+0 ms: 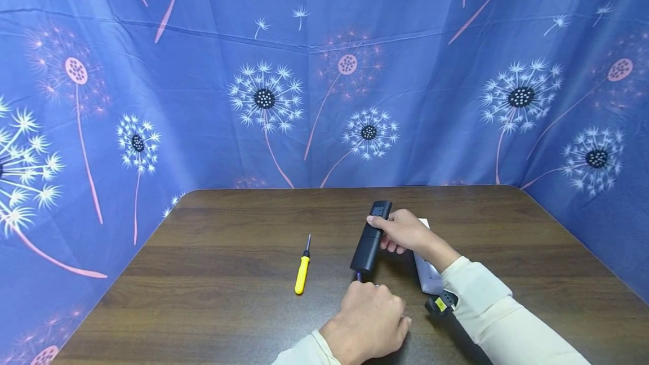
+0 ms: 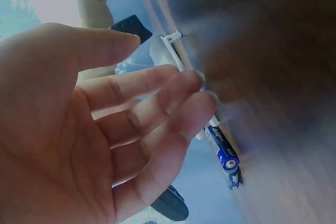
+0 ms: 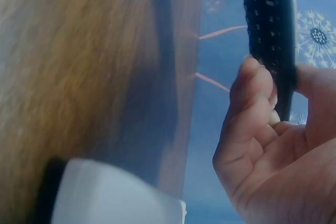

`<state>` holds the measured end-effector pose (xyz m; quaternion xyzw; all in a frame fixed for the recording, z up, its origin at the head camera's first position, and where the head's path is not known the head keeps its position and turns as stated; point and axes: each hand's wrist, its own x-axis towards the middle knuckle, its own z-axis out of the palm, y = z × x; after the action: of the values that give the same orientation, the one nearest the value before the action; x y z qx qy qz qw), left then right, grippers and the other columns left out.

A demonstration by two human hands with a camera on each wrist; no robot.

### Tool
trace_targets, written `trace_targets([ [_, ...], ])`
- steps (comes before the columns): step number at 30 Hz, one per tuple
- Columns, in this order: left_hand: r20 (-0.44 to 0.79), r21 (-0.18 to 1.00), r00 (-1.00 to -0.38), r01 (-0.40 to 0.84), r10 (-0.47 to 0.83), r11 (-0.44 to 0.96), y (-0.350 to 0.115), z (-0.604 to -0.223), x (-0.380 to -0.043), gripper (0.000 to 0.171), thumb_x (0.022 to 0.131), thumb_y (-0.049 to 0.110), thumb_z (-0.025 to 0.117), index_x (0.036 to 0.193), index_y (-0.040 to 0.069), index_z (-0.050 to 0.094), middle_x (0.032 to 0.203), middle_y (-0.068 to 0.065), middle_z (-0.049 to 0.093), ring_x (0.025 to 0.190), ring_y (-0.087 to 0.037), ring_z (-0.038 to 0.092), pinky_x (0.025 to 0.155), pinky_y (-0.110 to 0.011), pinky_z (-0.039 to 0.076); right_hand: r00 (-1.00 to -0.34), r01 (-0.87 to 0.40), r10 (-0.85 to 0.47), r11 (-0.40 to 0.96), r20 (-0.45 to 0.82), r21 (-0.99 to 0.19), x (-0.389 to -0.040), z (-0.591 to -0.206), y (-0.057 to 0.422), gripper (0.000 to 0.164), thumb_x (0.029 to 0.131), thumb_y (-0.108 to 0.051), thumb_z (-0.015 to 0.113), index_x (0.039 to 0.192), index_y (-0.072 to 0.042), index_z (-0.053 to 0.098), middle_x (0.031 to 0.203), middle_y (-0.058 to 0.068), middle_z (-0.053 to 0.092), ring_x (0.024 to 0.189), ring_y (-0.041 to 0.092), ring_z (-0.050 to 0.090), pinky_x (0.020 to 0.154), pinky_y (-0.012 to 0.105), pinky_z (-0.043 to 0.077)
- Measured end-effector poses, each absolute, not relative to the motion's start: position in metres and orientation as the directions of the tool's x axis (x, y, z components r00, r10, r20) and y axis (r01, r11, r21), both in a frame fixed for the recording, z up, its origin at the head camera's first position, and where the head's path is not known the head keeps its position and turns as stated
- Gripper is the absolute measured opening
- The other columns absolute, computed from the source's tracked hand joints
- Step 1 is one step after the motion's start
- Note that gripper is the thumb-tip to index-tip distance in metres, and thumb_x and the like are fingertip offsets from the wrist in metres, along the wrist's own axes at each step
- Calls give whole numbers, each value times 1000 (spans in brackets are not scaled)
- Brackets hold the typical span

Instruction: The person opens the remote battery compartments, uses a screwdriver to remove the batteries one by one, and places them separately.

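My right hand (image 1: 405, 230) grips a black remote control (image 1: 367, 244), thumb on its back and fingers under it. The remote is tilted, its back toward the head camera; its buttons show in the right wrist view. Below its near end is my left hand (image 1: 372, 320), back of the hand up. The left wrist view shows that hand (image 2: 105, 124) with fingers loosely bent and nothing held. Just past its fingertips two blue batteries (image 2: 223, 153) lie on the table; in the head view the left hand mostly hides them.
A yellow-handled screwdriver (image 1: 302, 275) lies on the wooden table (image 1: 218, 275), left of the hands. Under the right forearm is a white, box-like object (image 1: 428, 275), partly hidden. A black piece with a yellow label (image 1: 441, 303) shows beside the right sleeve. Blue patterned cloth (image 1: 203, 100) hangs around the table.
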<state>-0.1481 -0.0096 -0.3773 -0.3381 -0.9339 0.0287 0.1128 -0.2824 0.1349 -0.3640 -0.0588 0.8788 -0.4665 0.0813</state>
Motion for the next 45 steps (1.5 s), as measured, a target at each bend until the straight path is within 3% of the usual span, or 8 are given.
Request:
trace_targets([
  [27,205,-119,-759,608,618,785,-9,-380,-150,31,90,48,66,70,25,70,60,6,60,50,-13,53,44,-33,37,-989,1,-127,488,-73,-873,-266,-369,165,52,97,-51,59,85,-2,65,63,6,62,52,14,54,48,31,47],
  [36,199,-96,-765,607,613,789,-9,-381,-152,31,91,47,66,68,25,67,61,6,60,50,-13,53,44,-33,36,-981,38,-167,351,-102,-936,-266,-371,167,54,99,-45,56,113,7,62,71,9,68,58,18,62,51,31,51],
  [45,71,5,-789,612,610,791,-7,-377,-156,27,96,44,62,83,23,74,63,9,59,52,-8,49,48,-32,39,-976,32,-204,234,-81,-972,-265,-373,164,48,99,-36,58,118,9,58,83,14,72,64,20,67,52,30,51],
])
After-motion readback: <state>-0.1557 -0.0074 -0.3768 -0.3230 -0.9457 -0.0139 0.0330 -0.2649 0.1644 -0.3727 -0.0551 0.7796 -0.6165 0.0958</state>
